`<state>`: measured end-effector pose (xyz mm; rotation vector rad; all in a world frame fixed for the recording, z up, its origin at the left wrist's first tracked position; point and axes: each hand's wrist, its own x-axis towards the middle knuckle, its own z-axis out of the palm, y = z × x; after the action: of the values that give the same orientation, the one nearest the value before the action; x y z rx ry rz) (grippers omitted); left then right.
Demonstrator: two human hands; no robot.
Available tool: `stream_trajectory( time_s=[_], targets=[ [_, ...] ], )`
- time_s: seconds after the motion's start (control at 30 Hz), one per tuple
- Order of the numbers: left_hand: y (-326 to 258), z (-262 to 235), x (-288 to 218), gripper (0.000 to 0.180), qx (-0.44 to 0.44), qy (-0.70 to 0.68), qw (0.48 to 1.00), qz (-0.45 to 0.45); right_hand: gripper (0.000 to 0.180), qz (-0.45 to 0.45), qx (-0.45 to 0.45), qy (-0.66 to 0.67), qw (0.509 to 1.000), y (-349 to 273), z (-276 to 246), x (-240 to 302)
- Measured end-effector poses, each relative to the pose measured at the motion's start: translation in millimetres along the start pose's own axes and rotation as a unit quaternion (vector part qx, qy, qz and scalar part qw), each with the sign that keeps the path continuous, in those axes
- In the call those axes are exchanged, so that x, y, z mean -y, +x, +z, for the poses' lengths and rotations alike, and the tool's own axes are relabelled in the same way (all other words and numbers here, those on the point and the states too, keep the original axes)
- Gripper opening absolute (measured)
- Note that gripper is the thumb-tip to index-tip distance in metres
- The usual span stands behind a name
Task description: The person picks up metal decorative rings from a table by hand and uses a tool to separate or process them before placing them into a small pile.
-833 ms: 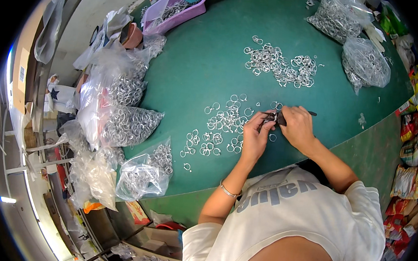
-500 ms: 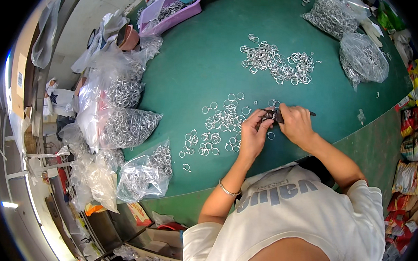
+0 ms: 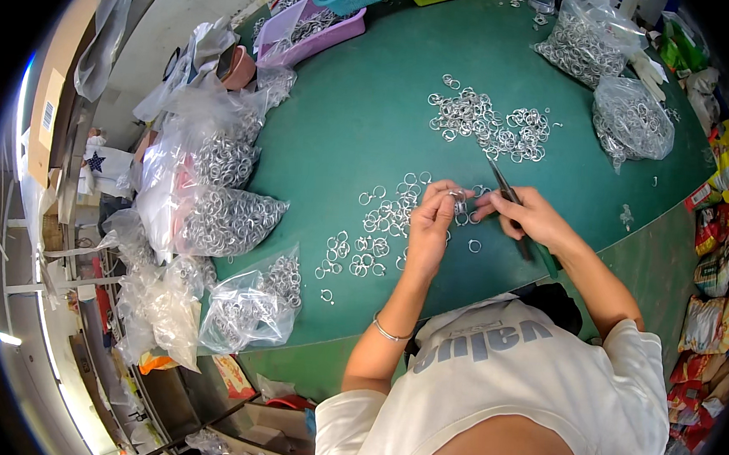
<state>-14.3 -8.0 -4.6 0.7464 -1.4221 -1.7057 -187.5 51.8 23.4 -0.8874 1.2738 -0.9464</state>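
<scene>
Between fingertips, ring half-hidden

1. The single head view looks steeply down from above the person's own shoulders onto the green table, facing away toward 12 o'clock.
2. It sits close: both hands meet just right of centre, forearms entering from 6 o'clock.
3. The fisheye bends table edges near the rim.

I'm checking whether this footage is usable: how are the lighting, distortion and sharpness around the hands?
Head view: even, soft light on the green table, faint shadows; strong fisheye bending and a black rim; the left hand, right hand and small metal ring are fairly sharp; the plastic bags glare slightly.
</scene>
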Motion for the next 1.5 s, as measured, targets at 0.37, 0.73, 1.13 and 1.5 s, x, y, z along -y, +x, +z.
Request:
stream_trajectory(
  time_s=[0.37,0.73,1.13,1.5],
  targets=[
    [-5,15,-30,0.014,-0.055,0.289,0.945,0.141,0.013,-0.029,-0.026,0.117,0.992,7,17,3],
    [-7,15,-25,0.008,-0.085,0.378,0.908,0.159,0.008,-0.293,-0.171,-0.186,0.922,-2,27,8],
    [-4,-8,-5,0.012,-0.108,0.035,0.993,-0.045,0.019,0.023,-0.007,-0.118,0.993,30,16,7],
    [-10,-5,-13,0.008,-0.127,0.473,0.846,0.21,0.01,-0.062,-0.034,0.084,0.994,31,30,-5]
  ],
)
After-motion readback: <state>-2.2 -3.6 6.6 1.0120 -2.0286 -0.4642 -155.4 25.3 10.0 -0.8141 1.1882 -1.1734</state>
